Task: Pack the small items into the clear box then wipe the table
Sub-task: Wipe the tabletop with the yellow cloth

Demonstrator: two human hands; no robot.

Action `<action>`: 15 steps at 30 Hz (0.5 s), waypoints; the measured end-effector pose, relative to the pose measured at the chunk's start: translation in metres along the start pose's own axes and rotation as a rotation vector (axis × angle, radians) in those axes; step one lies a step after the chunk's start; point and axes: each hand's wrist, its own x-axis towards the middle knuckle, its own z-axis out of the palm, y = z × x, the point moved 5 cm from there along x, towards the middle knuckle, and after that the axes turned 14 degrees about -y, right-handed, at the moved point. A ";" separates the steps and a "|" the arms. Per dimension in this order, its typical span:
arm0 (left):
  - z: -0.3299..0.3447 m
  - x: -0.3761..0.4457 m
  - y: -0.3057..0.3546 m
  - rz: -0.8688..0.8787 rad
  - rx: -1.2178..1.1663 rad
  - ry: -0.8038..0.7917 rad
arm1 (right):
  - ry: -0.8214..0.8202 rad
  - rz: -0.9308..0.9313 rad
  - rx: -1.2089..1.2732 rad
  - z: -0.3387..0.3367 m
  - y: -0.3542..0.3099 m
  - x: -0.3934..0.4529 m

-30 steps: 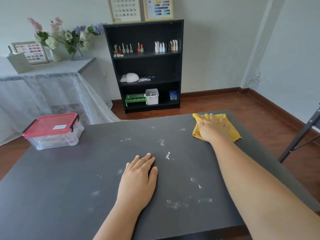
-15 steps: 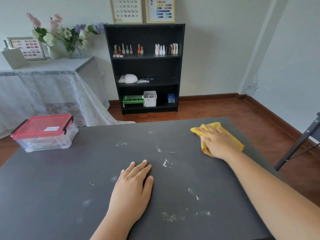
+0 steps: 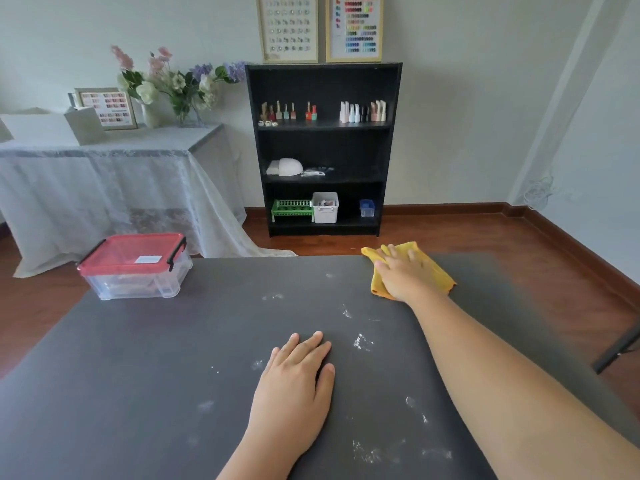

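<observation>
My right hand (image 3: 407, 275), fingers spread flat on the yellow cloth (image 3: 438, 271), has swept back to the table's (image 3: 138, 358) far edge; left hand (image 3: 294, 382) rests open, empty; white smudges (image 3: 362, 341) remain.

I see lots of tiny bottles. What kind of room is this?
Probably a nail salon or home nail studio: nail polish bottles on the black shelf, colour charts on the wall, and a white nail lamp.

I read the table (image 3: 138, 375) as dark grey, flecked with white smudges (image 3: 362, 341). The cloth (image 3: 440, 271) is yellow. The clear box (image 3: 138, 285) carries a red lid (image 3: 131, 254) with black latches (image 3: 176, 252). The bookshelf (image 3: 323, 150) is black; the floor (image 3: 485, 230) is reddish-brown wood.
</observation>
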 end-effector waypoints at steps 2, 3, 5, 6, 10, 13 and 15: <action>-0.002 0.000 0.002 0.008 -0.035 0.005 | -0.037 -0.090 -0.016 0.012 -0.036 -0.002; -0.005 -0.001 0.002 0.014 -0.075 0.015 | -0.053 -0.133 -0.026 0.018 -0.054 -0.003; -0.017 -0.004 -0.002 0.024 -0.151 0.065 | -0.093 -0.214 -0.046 0.029 -0.091 -0.011; -0.026 -0.007 -0.006 0.028 -0.172 0.099 | -0.120 -0.254 -0.053 0.035 -0.109 -0.017; -0.066 -0.022 -0.045 0.051 -0.174 0.136 | -0.195 -0.443 -0.126 0.065 -0.141 -0.058; -0.092 -0.038 -0.095 0.022 -0.119 0.121 | -0.163 -0.443 -0.158 0.069 -0.101 -0.082; -0.100 -0.051 -0.133 -0.035 -0.058 0.084 | -0.115 -0.328 -0.170 0.060 -0.064 -0.082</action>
